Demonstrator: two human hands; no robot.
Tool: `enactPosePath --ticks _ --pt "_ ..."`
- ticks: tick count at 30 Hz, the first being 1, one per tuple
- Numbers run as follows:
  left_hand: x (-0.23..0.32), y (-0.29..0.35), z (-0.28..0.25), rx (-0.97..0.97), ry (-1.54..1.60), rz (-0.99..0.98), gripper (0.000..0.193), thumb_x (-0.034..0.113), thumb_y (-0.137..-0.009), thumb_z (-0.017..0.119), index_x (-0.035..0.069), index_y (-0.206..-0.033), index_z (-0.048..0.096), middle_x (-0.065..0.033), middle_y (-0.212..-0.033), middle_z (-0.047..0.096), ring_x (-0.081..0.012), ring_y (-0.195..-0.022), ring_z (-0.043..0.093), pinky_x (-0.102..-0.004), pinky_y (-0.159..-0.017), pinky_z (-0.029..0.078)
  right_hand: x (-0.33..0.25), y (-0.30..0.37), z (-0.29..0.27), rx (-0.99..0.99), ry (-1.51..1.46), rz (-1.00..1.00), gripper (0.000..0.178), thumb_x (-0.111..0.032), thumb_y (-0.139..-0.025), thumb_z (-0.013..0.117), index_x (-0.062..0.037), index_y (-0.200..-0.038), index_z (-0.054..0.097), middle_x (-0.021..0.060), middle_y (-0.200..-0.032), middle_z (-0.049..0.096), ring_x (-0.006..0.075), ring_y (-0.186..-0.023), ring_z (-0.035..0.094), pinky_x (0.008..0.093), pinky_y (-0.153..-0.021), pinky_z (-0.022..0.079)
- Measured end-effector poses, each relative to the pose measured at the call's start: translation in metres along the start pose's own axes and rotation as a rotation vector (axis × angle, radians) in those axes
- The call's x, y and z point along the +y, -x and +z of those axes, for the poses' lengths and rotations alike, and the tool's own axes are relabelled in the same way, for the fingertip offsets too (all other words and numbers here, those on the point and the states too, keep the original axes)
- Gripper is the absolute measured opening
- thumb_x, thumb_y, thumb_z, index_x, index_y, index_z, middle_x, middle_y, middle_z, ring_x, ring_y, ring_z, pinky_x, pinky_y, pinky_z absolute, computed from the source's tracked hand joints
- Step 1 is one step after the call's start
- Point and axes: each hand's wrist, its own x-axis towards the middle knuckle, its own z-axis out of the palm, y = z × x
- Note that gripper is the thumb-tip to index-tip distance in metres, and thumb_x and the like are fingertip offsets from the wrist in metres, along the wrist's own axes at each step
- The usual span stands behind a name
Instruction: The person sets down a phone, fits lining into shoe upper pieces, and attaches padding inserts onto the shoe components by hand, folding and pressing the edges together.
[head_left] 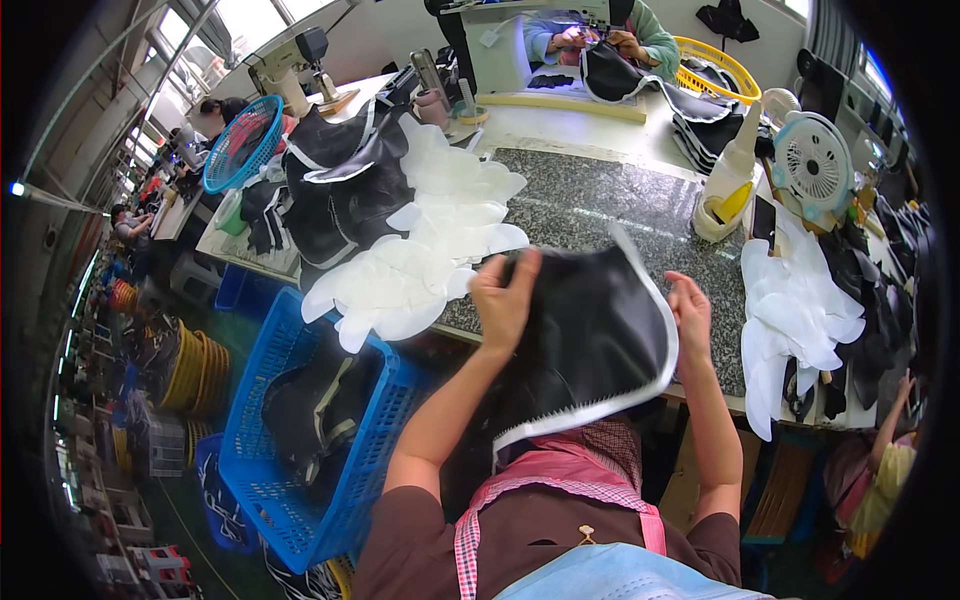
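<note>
Speckled grey worktop (610, 205); white-edged blk panel (600, 330) over its near edge. Hands apart: L hand (503, 305) at panel's left, R hand (692, 312) right; grips unclear. Prob. positioning step; next move needs steady edges, imo.

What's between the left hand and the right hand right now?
In the head view, a black panel with white edging lies between the left hand and the right hand.

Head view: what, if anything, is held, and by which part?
The left hand holds the glossy black, white-trimmed panel by its upper left edge; whether the right hand touches it is unclear.
</note>
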Motion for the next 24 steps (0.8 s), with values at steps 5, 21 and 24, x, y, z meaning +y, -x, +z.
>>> enactPosePath --ticks 5,21,24 --pt "0.010 0.003 -0.017 -0.160 -0.026 0.053 0.038 0.023 -0.096 0.071 0.001 -0.069 0.055 0.0091 -0.065 0.045 -0.0019 -0.064 0.037 -0.0252 -0.052 0.031 -0.041 0.008 0.019 0.090 0.250 -0.358 0.023 -0.019 -0.107 0.050 -0.0006 -0.111 0.064 -0.0046 -0.068 0.047 0.0047 -0.063 0.044 0.0209 -0.061 0.038" --pt "0.034 0.044 -0.022 -0.752 0.127 -0.308 0.026 0.005 -0.077 0.085 -0.002 -0.097 0.070 -0.0032 -0.093 0.072 -0.0097 -0.092 0.067 -0.0282 -0.082 0.056 -0.070 0.002 0.123 -0.394 0.702 -0.825 0.047 -0.023 -0.077 0.082 -0.0028 -0.062 0.043 0.0113 -0.057 0.031 0.0195 -0.047 0.031 0.0337 -0.047 0.029" --pt "0.040 0.052 -0.033 -0.508 0.189 -0.350 0.031 0.011 -0.071 0.091 -0.002 -0.093 0.072 -0.0005 -0.084 0.073 -0.0065 -0.073 0.065 -0.0246 -0.068 0.055 -0.056 0.004 0.125 -0.196 0.739 -0.732 0.051 -0.026 -0.084 0.081 -0.0025 -0.063 0.041 0.0078 -0.054 0.034 0.0065 -0.054 0.030 0.0308 -0.046 0.028"
